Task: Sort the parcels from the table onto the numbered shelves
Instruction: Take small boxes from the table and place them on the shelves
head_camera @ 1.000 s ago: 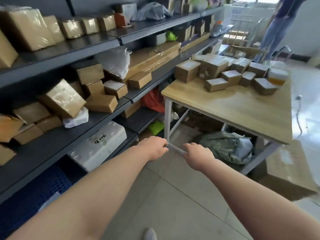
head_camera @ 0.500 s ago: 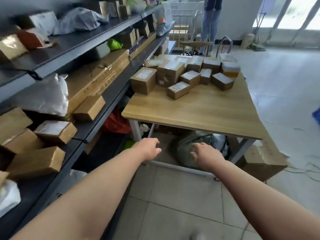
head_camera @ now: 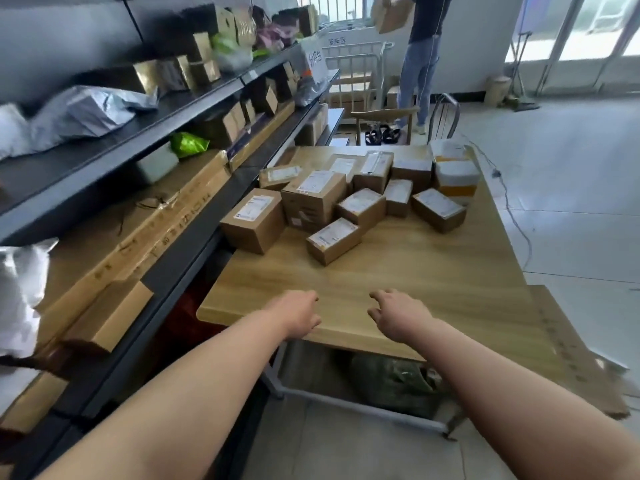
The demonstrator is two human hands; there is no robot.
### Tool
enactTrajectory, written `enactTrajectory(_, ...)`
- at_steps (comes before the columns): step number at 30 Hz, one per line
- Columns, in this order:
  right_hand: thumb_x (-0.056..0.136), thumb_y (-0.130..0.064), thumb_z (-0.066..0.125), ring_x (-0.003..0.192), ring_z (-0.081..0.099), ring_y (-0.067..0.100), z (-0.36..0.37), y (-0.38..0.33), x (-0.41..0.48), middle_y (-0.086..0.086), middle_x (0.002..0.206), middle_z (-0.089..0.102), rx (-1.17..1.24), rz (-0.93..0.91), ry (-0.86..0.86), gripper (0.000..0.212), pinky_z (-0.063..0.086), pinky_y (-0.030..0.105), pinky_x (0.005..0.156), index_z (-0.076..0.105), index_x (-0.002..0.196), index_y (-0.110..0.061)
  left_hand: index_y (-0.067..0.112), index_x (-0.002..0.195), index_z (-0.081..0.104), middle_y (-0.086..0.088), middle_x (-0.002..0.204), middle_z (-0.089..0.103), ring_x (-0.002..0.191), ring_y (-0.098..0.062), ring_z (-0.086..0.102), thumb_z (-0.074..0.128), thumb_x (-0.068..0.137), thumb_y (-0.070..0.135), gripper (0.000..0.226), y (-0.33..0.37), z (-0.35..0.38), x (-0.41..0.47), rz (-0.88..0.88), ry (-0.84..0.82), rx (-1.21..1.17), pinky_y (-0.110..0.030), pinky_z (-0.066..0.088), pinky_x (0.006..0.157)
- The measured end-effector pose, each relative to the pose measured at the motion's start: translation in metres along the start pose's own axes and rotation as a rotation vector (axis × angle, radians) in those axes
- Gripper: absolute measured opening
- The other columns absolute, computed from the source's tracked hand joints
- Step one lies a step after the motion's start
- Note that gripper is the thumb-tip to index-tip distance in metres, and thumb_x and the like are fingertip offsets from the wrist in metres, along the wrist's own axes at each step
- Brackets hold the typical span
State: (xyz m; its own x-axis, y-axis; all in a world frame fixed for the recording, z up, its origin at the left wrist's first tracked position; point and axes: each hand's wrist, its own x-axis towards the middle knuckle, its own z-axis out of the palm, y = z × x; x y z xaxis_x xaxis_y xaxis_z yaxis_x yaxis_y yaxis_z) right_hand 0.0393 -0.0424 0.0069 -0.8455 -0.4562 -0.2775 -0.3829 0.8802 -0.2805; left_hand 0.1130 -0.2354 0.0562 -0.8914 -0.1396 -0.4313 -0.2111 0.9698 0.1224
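Several cardboard parcels with white labels lie piled on the far half of a wooden table (head_camera: 398,282). Nearest me are a small flat box (head_camera: 333,240) and a taller box (head_camera: 253,220) at the table's left edge. Two white and orange tubs (head_camera: 454,178) stand at the back right. My left hand (head_camera: 300,313) and my right hand (head_camera: 398,315) hover over the table's near edge, fingers loosely curled, holding nothing. Dark shelves (head_camera: 194,216) with parcels run along the left.
A long flat carton (head_camera: 138,237) and grey mail bags (head_camera: 83,112) lie on the shelves. A person (head_camera: 420,53) holding a box stands at the back beside a chair (head_camera: 384,123). Flattened cardboard (head_camera: 571,358) leans at the table's right; a green bag (head_camera: 394,382) sits under it.
The view has swung up from the floor and shelves toward the table. Both hands have risen from below the table to its near edge and remain empty.
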Motion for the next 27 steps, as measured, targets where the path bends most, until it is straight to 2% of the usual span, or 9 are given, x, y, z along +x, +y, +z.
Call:
enactTrajectory(4,0.098,-0.041,0.040,0.122,0.050,0.028,-0.022,0.019,0.046,0.003,0.141,0.046,0.008,-0.015,-0.004,0.048,0.046,0.043,0.093,0.038,0.143,-0.024,0.023,0.148,0.034,-0.007,0.148,0.042,0.132,-0.028,0.043,0.052,0.096,0.039,0.057,0.009,-0.011,0.042,-0.078,0.013,-0.084,-0.042,0.039,0.106)
enactTrajectory(8,0.098,-0.041,0.040,0.126,0.046,0.027,-0.020,0.028,0.081,0.004,0.142,0.045,0.017,0.005,-0.035,0.048,0.042,0.041,0.096,0.039,0.143,-0.024,0.022,0.148,0.034,-0.007,0.148,0.043,0.132,-0.027,0.043,0.054,0.095,0.040,0.059,0.010,-0.013,0.079,-0.118,-0.001,-0.097,-0.041,0.039,0.106)
enactTrajectory(17,0.098,-0.040,0.041,0.129,0.042,0.026,-0.037,0.031,0.167,0.004,0.144,0.043,-0.014,0.088,-0.037,0.048,0.041,0.043,0.100,0.038,0.143,-0.023,0.016,0.138,0.042,-0.005,0.143,0.043,0.130,-0.028,0.040,0.057,0.093,0.042,0.055,-0.011,-0.046,0.189,-0.104,0.115,-0.072,-0.040,0.038,0.102)
enactTrajectory(23,0.098,-0.040,0.043,0.133,0.038,0.026,-0.060,0.018,0.241,0.005,0.149,0.037,-0.026,0.160,0.017,0.050,0.039,0.047,0.103,0.038,0.143,-0.022,0.008,0.151,0.020,-0.013,0.160,0.014,0.144,-0.031,0.017,0.065,0.086,0.050,0.089,-0.023,-0.056,0.263,-0.119,0.062,-0.104,-0.044,0.028,0.113)
enactTrajectory(27,0.097,-0.036,0.046,0.137,0.031,0.025,-0.062,0.013,0.278,0.005,0.150,0.033,0.004,0.140,0.075,0.048,0.037,0.046,0.105,0.041,0.141,-0.018,0.004,0.153,0.007,-0.015,0.161,0.008,0.145,-0.032,0.014,0.073,0.078,0.051,0.111,-0.031,-0.045,0.292,-0.108,-0.013,-0.153,-0.041,0.025,0.115)
